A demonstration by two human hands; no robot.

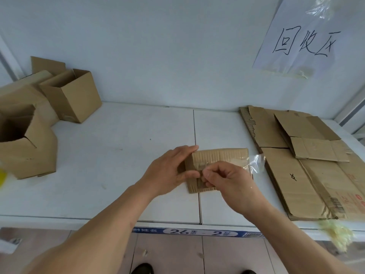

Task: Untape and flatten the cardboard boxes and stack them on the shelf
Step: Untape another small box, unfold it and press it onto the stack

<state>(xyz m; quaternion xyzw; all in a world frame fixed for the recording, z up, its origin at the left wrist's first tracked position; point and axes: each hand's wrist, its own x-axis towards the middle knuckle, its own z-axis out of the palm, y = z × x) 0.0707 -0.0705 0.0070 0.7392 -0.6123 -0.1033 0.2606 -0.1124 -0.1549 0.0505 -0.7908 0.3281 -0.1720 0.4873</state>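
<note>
A small brown cardboard box (219,157) lies on the white shelf (122,159) near its front edge. My left hand (169,169) grips the box's left end, fingers over the top and thumb on the near side. My right hand (227,181) pinches clear tape (256,162) at the box's near face; a loose strip of it sticks out to the right. A stack of flattened boxes (296,175) lies at the right of the shelf. Unflattened open boxes (73,95) stand at the left.
A larger open box (25,143) stands at the far left front. A paper sign (302,40) is taped to the white back wall. A wad of yellowish tape (337,234) hangs at the shelf's front right edge. Tiled floor lies below.
</note>
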